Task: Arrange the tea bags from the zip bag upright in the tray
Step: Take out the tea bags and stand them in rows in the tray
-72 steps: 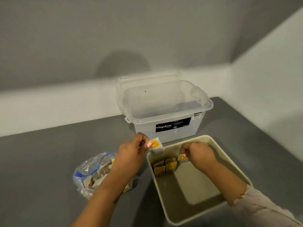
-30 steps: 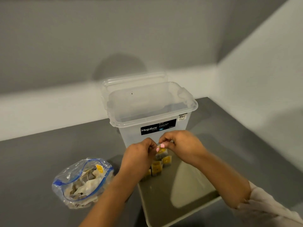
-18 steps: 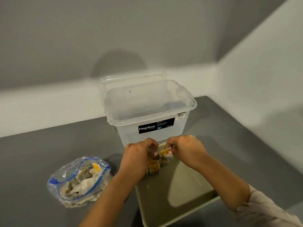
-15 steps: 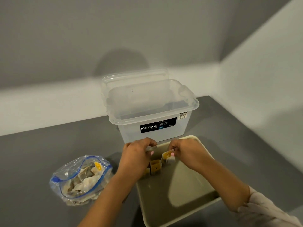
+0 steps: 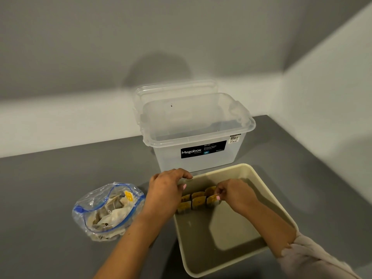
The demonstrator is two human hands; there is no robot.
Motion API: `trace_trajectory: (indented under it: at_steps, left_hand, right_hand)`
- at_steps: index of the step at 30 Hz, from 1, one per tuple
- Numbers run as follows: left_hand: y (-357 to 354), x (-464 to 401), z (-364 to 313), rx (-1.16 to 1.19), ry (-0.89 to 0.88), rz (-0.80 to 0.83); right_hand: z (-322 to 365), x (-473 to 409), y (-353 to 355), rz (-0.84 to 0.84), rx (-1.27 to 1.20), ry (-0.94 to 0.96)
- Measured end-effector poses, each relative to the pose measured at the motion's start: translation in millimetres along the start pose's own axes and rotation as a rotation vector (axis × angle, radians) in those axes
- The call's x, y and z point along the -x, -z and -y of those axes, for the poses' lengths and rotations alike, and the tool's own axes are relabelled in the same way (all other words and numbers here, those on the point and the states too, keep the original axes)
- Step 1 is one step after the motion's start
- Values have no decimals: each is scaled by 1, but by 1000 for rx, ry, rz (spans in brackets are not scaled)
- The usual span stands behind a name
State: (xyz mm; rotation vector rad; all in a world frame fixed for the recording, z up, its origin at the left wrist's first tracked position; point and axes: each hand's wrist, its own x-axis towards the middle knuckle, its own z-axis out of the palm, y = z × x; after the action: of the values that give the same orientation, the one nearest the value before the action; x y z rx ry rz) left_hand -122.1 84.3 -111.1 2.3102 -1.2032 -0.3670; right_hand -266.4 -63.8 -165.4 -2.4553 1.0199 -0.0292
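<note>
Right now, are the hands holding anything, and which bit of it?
The right hand pinches a tea bag by its top edge. The left hand holds nothing, its fingers over the tray corner.

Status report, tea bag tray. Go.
Right hand pinching tea bag into tray. Left hand resting on tray corner. Zip bag still holds bags. Nothing blocking.

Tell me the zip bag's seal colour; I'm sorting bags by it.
Blue: the zip bag has a blue seal strip, clear in the head view.

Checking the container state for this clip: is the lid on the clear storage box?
No, the clear storage box stands open, its lid propped behind it.
</note>
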Motion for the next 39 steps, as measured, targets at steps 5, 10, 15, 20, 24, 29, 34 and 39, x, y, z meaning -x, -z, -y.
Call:
trace_trajectory:
  at_steps: [5, 10, 15, 20, 24, 29, 34, 39]
  left_hand:
    - [3, 3, -1, -13, -11, -1]
    - [2, 3, 0, -12, -18, 4]
    - [5, 3, -2, -30, -22, 15]
    - [10, 2, -3, -35, -22, 23]
    - [16, 2, 2, -43, -39, 16]
    - [28, 2, 13, -40, -37, 31]
    - [52, -1, 39, 4, -63, -40]
    - [88, -5, 73, -48, -91, -74]
  right_hand:
    - [-4, -3, -5, -22, 0, -14]
    - [-6, -5, -5, -43, 14, -24]
    - [-5, -6, -5, -27, 17, -51]
    - [-4, -5, 1, -56, 37, -107]
    - [-2, -8, 9, -43, -16, -172]
    - [11, -4, 23, -122, -16, -159]
    - [47, 6, 38, -266, -119, -103]
    - [107, 10, 38, -314, -171, -37]
